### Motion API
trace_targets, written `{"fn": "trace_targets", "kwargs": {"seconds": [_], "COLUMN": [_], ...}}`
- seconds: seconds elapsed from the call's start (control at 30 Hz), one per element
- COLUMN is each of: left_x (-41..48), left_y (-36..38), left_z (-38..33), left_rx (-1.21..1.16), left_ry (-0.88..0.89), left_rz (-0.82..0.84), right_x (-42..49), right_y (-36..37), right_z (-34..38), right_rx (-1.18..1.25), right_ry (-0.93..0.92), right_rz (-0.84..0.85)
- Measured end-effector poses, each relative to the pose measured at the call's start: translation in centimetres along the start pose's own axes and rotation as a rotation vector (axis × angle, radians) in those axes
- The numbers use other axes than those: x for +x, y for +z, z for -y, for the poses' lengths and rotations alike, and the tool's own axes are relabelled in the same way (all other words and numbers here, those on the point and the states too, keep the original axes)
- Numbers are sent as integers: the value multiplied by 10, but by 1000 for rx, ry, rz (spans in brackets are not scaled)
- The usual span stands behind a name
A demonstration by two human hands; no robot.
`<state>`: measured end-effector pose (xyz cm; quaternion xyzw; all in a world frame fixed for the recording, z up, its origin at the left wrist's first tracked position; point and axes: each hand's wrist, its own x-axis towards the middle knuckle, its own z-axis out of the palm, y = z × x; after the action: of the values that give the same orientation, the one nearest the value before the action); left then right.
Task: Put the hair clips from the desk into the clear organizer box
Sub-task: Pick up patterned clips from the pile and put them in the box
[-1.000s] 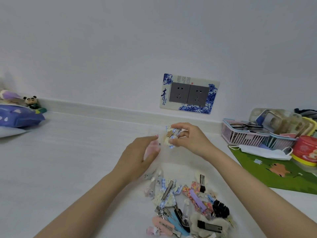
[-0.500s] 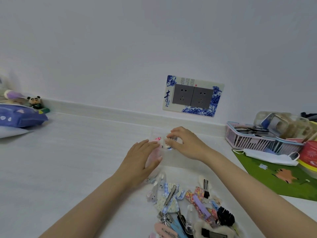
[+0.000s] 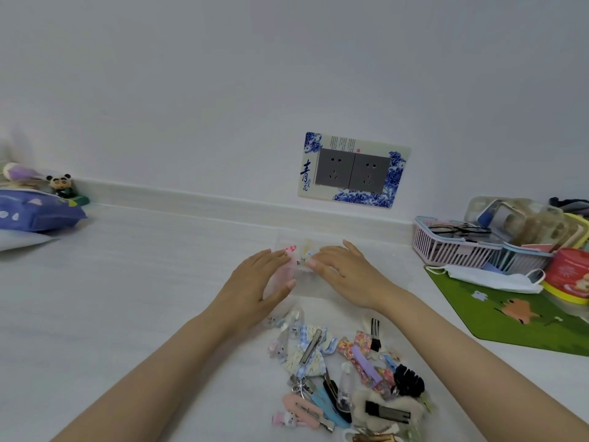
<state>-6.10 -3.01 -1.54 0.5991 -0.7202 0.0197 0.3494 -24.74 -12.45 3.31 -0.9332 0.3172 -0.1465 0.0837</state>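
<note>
The clear organizer box (image 3: 314, 290) stands on the white desk between my hands. Inside its left end lie a pink clip (image 3: 290, 249) and a cream-and-blue clip (image 3: 305, 254). My left hand (image 3: 256, 283) cups the box's left side, thumb on its front wall. My right hand (image 3: 345, 270) lies palm down over the box, fingers stretched flat, fingertips beside the cream-and-blue clip. A pile of several hair clips (image 3: 345, 374) in many colours lies on the desk near me, between my forearms.
A pink basket (image 3: 452, 247) with glasses, other containers and a red tin (image 3: 570, 272) crowd the right. A white face mask (image 3: 490, 277) lies on a green mat (image 3: 516, 314). A blue packet (image 3: 35, 212) and panda figure (image 3: 59, 183) sit far left. The wall socket (image 3: 352, 170) is behind.
My right hand carried the cream-and-blue clip down into the box and flattened out over it. My left hand stayed on the box's left side. The camera tilted down slightly.
</note>
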Motion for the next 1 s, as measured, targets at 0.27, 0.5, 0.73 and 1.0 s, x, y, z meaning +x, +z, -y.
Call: {"fn": "trace_targets", "kwargs": {"seconds": [0.27,0.5,0.73,1.0], "left_x": [-9,-16,-15,-14], "left_y": [-32,-20,-20,-21], "left_z": [-39,-44,-45,-52], "left_rx": [-186,-86,-106,-300], "left_ry": [-86,-144,-126,-143], "left_rz": [262,526,505,448], "right_x": [-74,-85,-83,-82], "right_y": [-3,11,15,11], "right_z": [7,9,8,12], "right_rx": [522,480,453,714], "right_ry": [86,141,136,213], "right_rz": [-59,134,120,-180]}}
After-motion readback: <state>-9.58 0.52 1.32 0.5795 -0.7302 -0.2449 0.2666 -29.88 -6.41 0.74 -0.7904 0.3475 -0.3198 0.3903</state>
